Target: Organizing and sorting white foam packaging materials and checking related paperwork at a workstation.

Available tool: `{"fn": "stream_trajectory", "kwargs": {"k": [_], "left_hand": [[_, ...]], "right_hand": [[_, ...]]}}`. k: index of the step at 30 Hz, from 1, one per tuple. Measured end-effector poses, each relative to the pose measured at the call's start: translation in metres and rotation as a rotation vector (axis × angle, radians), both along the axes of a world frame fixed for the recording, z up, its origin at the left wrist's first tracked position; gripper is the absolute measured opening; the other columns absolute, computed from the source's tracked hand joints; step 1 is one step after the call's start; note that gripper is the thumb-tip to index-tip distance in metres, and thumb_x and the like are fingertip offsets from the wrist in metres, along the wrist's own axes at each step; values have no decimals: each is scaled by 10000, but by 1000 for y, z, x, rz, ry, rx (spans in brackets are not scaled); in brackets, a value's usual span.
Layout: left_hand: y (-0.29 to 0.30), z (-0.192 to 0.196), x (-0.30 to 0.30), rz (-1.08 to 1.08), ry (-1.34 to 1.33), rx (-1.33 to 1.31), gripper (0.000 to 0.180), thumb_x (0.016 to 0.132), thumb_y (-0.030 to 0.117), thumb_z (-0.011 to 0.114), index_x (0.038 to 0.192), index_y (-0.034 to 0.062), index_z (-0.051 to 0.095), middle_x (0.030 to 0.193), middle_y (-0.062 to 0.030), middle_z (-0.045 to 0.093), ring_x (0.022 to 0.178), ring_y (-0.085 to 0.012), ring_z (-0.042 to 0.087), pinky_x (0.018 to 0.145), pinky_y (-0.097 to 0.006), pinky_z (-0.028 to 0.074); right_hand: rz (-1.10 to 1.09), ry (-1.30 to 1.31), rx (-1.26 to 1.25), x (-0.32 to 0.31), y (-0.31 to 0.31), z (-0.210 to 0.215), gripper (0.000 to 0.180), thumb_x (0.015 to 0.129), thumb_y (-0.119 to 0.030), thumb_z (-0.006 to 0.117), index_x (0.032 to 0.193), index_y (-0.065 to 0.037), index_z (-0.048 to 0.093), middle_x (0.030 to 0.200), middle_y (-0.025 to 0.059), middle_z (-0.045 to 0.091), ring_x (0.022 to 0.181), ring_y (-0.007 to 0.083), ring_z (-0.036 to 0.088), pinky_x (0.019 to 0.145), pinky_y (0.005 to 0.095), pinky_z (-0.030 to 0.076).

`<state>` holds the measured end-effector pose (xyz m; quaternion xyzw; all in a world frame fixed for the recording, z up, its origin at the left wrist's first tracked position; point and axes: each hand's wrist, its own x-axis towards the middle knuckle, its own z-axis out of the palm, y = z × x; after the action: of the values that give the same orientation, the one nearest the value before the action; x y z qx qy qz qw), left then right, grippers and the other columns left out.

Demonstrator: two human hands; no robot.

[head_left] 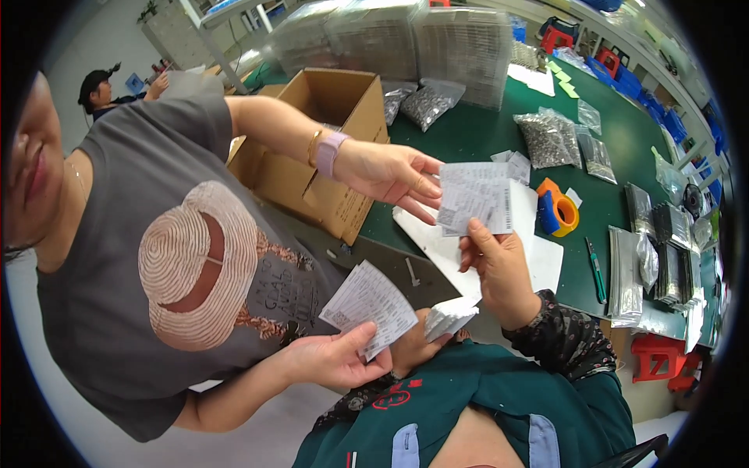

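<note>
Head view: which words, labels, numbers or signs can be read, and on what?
Upper white slips in the right hand: print and a barcode, too small to read.
Lower white slips in the co-worker's hand: fine print, too small.
Grey T-shirt: dark lettering below the hat picture, not copied here.
Cardboard box: side print, too small.
Red emblem on the green garment: too small.

The right grip [505, 273] pinches white printed slips [477, 193].

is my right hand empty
No, the right hand holds printed white rectangular paper slips near their lower edge.
</note>
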<state>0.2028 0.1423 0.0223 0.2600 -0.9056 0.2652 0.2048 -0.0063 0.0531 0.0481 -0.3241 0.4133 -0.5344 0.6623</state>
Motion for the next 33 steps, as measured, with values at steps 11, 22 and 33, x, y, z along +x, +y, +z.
{"fn": "stream_trajectory", "kwargs": {"k": [11,22,33], "left_hand": [[-20,69,8,-149,-775,-740,218,622,25,671,764,14,506,767,-27,447,756,-139,459,696,-223,393],[-24,82,-1,-164,-1161,-1055,334,767,150,611,1001,-20,442,809,-61,536,739,-149,570,673,-236,486],[-10,65,6,-55,-949,-756,253,799,83,560,994,-45,460,836,-24,511,776,-81,536,708,-177,471]], "right_hand": [[289,-141,-58,-9,33,32,216,833,-181,514,981,-23,511,853,59,557,719,127,533,622,257,440],[590,-41,-91,-9,43,64,238,787,-216,587,916,-19,544,1032,107,478,874,155,502,766,271,419],[932,463,-693,-4,33,75,163,680,15,617,816,-70,589,1266,190,367,1140,322,407,863,340,384]]}}
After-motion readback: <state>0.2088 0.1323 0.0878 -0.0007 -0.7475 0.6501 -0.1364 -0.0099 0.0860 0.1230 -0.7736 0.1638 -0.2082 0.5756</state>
